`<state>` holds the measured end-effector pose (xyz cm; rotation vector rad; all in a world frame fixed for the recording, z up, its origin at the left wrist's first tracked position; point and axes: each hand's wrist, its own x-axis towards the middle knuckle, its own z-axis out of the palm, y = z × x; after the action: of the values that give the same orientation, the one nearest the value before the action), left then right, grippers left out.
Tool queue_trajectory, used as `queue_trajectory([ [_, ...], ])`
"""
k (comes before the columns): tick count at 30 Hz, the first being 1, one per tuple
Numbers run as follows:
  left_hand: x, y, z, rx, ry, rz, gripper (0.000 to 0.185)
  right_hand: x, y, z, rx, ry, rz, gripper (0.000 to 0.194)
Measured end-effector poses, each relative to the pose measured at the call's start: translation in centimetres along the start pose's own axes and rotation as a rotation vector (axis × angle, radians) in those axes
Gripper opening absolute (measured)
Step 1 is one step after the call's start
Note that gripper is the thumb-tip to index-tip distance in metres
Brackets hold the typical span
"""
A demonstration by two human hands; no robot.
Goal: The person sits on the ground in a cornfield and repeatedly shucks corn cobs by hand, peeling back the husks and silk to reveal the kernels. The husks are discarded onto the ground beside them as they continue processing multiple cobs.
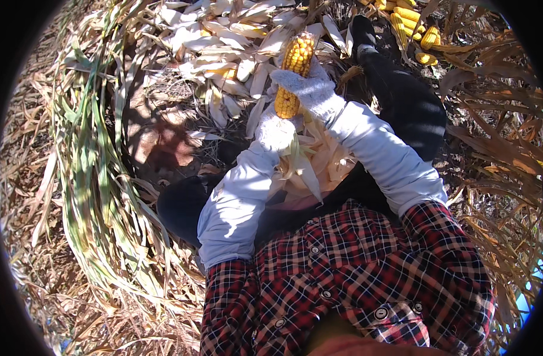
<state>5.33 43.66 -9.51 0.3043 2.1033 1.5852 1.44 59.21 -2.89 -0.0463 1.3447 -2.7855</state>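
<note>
A bare yellow ear of corn (298, 55) stands out above my gloved hands, tip end away from me or butt end, I cannot tell which. My right hand (311, 86), in a pale knit glove, wraps its fingers across the middle of the cob. Lower down, my left hand (276, 127), gloved too, is at the near end of the corn; its fingers are largely hidden behind the ear. Pale peeled husks (309, 169) hang below the hands, over my lap.
Beyond my hands lies a heap of pale husks (218, 40) with some yellow ears showing. Husked ears (409, 22) are piled at the upper right, past my dark-clad leg (400, 93). Long green-and-tan corn stalks (89, 178) lie at the left; dry leaves (503, 107) edge the right.
</note>
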Motion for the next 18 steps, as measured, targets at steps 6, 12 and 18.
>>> queue_trajectory([
  [6,-0.8,1.7,0.6,0.052,0.053,0.017,0.059,0.0,-1.9,0.5,-0.118,-0.049,0.140,0.048],
  [12,-3.9,5.7,0.4,0.300,0.135,-0.004,0.057,0.6,-2.5,0.3,-0.846,-0.355,0.375,0.062],
  [18,-6.6,6.2,1.8,0.918,-0.506,0.284,0.056,2.3,-5.7,-1.4,0.175,0.217,0.302,0.040],
])
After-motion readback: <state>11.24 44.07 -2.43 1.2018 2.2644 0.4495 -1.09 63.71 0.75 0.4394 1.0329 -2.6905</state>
